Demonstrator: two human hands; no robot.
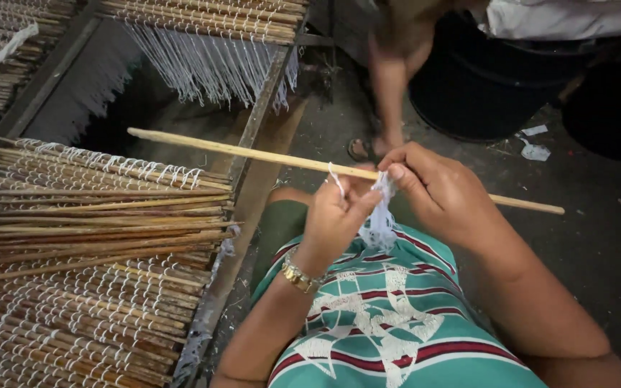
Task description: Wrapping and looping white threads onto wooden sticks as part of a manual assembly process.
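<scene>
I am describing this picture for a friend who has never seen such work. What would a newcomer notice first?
First, at the centre, the left hand and right hand hold a long pale stick and a tuft of white thread. On the left, stacks of sticks looped with white thread lie on a metal frame.

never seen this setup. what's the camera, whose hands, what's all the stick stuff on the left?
One picture, taken by a camera worn on a person's head, looking down at their own lap and hands. The left hand and right hand pinch white thread around a long pale stick held across the body. The left wrist wears a gold watch. To the left, a dark frame holds stacks of similar sticks already looped with white thread. At the top, another person's leg and sandalled foot stand on the dark floor.
</scene>
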